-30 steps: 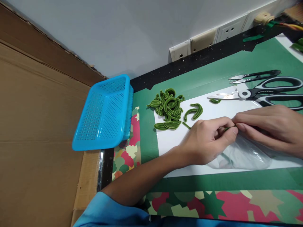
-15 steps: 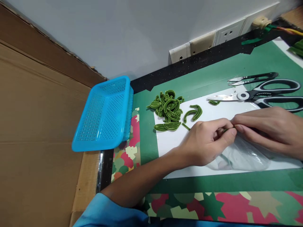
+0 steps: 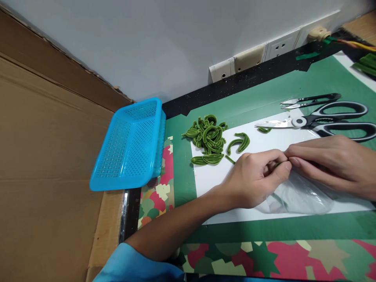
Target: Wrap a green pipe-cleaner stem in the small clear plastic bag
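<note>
My left hand is closed, thumb and forefinger pinching a green pipe cleaner piece that shows only as a sliver. Against those fingertips, my right hand pinches at the same spot; the piece's end is hidden there. Beneath both hands a clear plastic bag lies on white paper. To the left is a pile of bent, fuzzy green pipe cleaner pieces. A curved pair rests between the pile and my left hand. Another short piece lies under the scissors' blade tips.
Black-handled scissors and thread snips lie beyond my right hand. A blue plastic basket stands at the left beside cardboard. Wall sockets line the back, with a plug and wires at the right. More green stems lie far right.
The view has shifted slightly. Both hands stay pinched together in nearly the same place, with a little more green showing at the left fingertips.
</note>
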### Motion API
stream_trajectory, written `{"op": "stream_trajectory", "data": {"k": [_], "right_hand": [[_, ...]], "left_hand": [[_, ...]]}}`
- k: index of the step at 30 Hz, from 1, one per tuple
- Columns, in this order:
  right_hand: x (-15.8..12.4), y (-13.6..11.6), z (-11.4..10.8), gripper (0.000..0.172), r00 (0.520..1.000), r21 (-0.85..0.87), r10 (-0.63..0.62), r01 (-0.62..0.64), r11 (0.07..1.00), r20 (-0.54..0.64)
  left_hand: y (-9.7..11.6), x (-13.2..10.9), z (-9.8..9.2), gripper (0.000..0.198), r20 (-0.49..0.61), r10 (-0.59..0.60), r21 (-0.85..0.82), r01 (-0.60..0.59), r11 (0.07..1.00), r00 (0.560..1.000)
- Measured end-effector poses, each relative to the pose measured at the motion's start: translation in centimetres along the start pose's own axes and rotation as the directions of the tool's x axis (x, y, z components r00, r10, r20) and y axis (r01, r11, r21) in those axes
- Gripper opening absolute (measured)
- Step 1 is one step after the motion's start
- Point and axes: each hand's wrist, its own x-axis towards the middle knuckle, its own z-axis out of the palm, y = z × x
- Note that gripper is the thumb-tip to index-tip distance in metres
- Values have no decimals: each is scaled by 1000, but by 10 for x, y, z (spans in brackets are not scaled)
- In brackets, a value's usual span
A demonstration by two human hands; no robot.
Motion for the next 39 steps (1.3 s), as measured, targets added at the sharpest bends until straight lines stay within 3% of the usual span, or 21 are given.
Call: {"op": "stream_trajectory", "data": {"k": [27, 39], "right_hand": [[0, 0, -1, 27, 1000, 23, 17, -17, 1000, -13], [-6, 4, 1, 25, 998, 24, 34, -35, 999, 53]], "left_hand": [[0, 0, 1, 27, -1, -5, 4, 5, 1000, 1000], [2, 0, -1, 29, 8, -18, 18, 18, 1000, 1000]]}}
